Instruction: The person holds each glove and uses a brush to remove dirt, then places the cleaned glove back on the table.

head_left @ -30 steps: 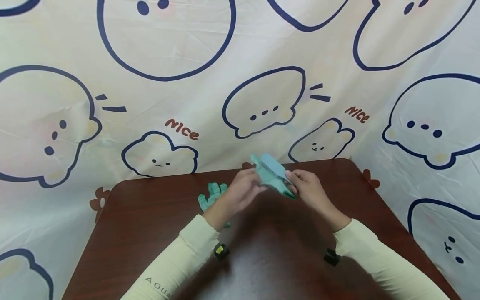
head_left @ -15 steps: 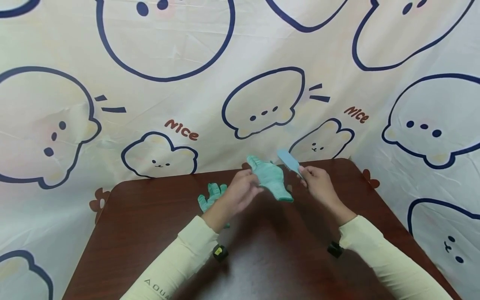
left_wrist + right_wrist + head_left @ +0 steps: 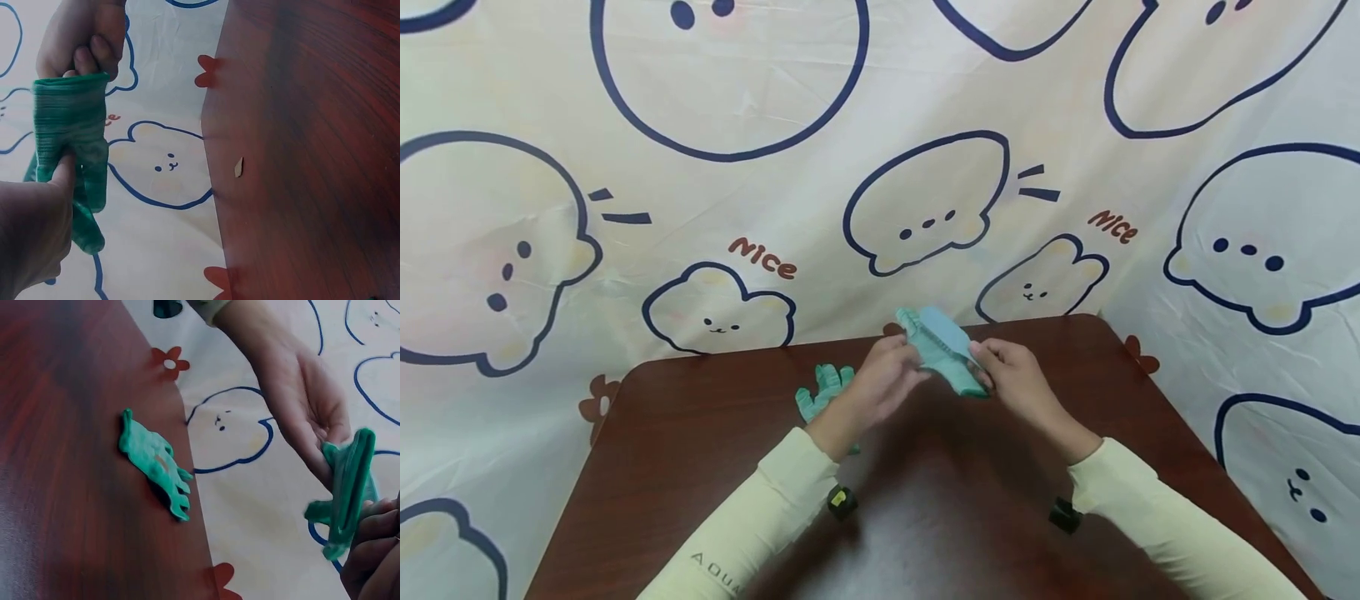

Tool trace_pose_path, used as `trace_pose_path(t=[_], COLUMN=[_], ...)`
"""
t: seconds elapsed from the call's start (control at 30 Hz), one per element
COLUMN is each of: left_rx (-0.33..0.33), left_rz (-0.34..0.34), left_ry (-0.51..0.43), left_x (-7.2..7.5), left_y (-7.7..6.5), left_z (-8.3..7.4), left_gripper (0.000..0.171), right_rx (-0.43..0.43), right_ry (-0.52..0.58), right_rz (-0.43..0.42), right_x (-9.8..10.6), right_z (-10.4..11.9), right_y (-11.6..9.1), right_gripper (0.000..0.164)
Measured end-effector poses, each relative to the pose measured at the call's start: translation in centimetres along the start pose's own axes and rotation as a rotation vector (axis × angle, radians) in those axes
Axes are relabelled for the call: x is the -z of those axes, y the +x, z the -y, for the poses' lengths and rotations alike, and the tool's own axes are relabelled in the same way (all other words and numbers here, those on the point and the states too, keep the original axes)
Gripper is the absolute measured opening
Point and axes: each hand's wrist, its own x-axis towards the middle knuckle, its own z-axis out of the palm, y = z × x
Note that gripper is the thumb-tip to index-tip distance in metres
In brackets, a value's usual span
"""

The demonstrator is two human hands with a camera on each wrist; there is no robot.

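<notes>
My left hand (image 3: 887,379) pinches a green knitted glove (image 3: 951,371) by its side, above the far part of the table. My right hand (image 3: 1018,375) grips a light-blue brush (image 3: 946,331) by its handle end. The brush lies along the glove with its bristles toward the fabric. In the left wrist view the glove (image 3: 72,125) hangs cuff up, and the brush is hidden behind it. A second green glove (image 3: 153,459) lies on the table, partly behind my left forearm in the head view.
The dark red-brown table (image 3: 700,483) ends at a patterned cloth (image 3: 820,208) at the back and sides. A small pale chip (image 3: 239,167) lies on the tabletop. Black wrist cameras sit near both cuffs.
Half a second ago the brush was off to the right, apart from the glove. It has come back left onto the glove, where it was one second ago. The left hand stays nearly still.
</notes>
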Motion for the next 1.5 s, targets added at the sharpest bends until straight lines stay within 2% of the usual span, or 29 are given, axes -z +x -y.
trace_pose_path(t=[0.1,0.23,0.4,0.53,0.6,0.7,0.83,0.93,1.0,1.07,1.17,1.4,1.47,1.5], left_rx=[0.003,0.007,0.011,-0.025,-0.043,-0.044,-0.008,0.001,-0.001,-0.003,0.008,0.01,-0.003,-0.012], left_rz=[-0.007,-0.001,0.002,0.0,0.0,-0.014,-0.027,0.016,0.036,0.052,0.029,0.012,-0.009,-0.02], left_ry=[0.007,0.019,-0.002,-0.028,-0.041,-0.053,-0.049,-0.013,0.016,0.046,0.071,0.065,0.057,0.052], left_x=[0.0,0.0,0.0,0.3,0.5,0.8,0.8,0.4,0.2,0.1,0.0,0.3,0.3,0.3], left_y=[0.0,0.1,0.0,-0.2,-0.3,-0.2,-0.1,0.0,0.0,0.0,-0.1,-0.1,-0.1,-0.2], left_z=[0.0,0.1,0.1,0.0,-0.1,-0.2,0.0,0.2,0.2,0.1,0.1,0.4,0.4,0.3], left_gripper=[0.071,0.068,0.075,0.079,0.08,0.081,0.084,0.077,0.071,0.065,0.069,0.068,0.05,0.034], right_rx=[-0.001,-0.034,-0.032,-0.048,-0.065,-0.068,-0.032,-0.02,-0.024,-0.033,-0.045,-0.043,-0.056,-0.069], right_ry=[-0.025,-0.024,-0.06,-0.086,-0.062,0.004,0.061,0.045,0.016,-0.02,-0.048,-0.109,-0.125,-0.131], right_rz=[-0.028,-0.023,-0.068,-0.13,-0.145,-0.124,-0.046,0.025,0.042,0.029,-0.012,-0.058,-0.082,-0.096], right_x=[0.3,0.7,1.2,2.6,3.2,3.5,2.3,1.1,0.5,0.3,0.4,1.3,1.8,2.2], right_z=[-0.6,-0.9,-1.7,-2.7,-3.0,-2.5,-0.6,0.6,0.9,0.9,0.6,-1.1,-1.8,-2.1], right_y=[0.4,0.7,1.0,1.5,1.5,1.3,0.4,-0.1,-0.3,-0.3,-0.3,0.7,1.0,1.2], right_gripper=[0.053,0.052,0.055,0.054,0.052,0.052,0.05,0.05,0.051,0.051,0.052,0.056,0.056,0.056])
